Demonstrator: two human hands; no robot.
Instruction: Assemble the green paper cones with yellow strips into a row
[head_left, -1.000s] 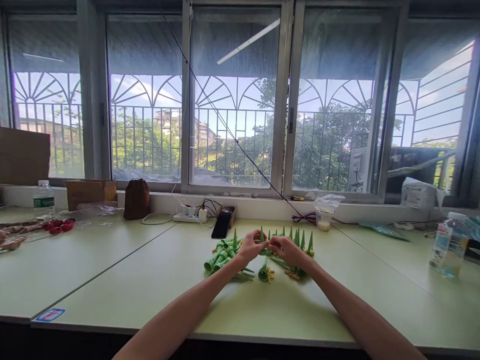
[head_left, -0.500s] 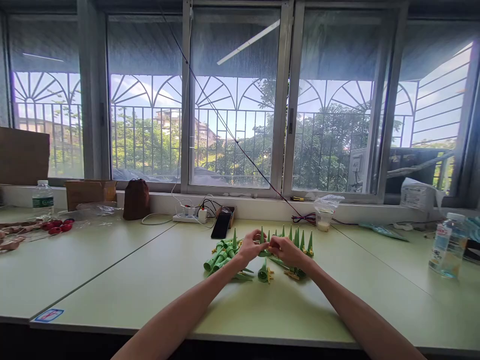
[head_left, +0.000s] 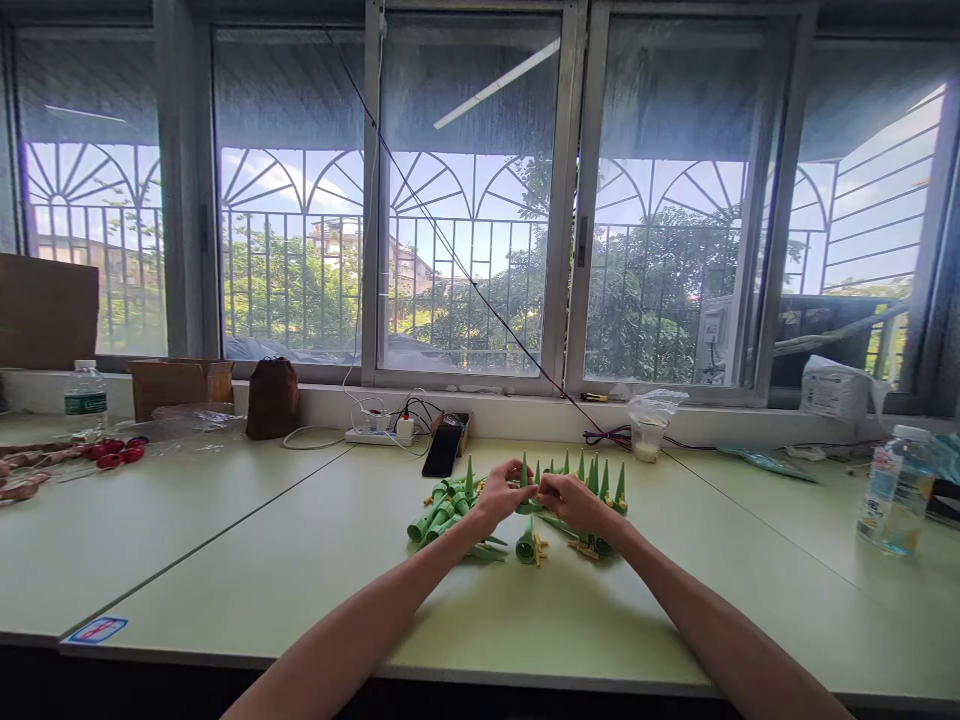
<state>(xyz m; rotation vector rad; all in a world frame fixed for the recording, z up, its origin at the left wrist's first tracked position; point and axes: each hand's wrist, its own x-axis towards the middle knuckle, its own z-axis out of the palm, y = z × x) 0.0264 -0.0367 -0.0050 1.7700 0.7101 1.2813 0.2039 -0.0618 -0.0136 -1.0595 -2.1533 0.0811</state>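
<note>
My left hand (head_left: 504, 494) is closed around a green plastic cone (head_left: 524, 470), which stands point up between its fingers. Against the same cone, my right hand (head_left: 571, 501) pinches with its fingertips; whatever small part sits in that pinch is hidden. Left of the hands lies a heap of green cones (head_left: 442, 515). Behind and right of them, several upright cones (head_left: 593, 474) stand in a group with small yellow pieces at their bases. One cone (head_left: 526, 546) lies in front, its hollow end towards me, beside a yellow plastic piece (head_left: 540, 550).
A dark phone (head_left: 442, 450) leans by a power strip (head_left: 373, 437) at the back. A brown pouch (head_left: 272, 400) and a cardboard box (head_left: 182, 388) stand further left. To the right are a plastic cup (head_left: 647, 440) and a clear bottle (head_left: 895, 490).
</note>
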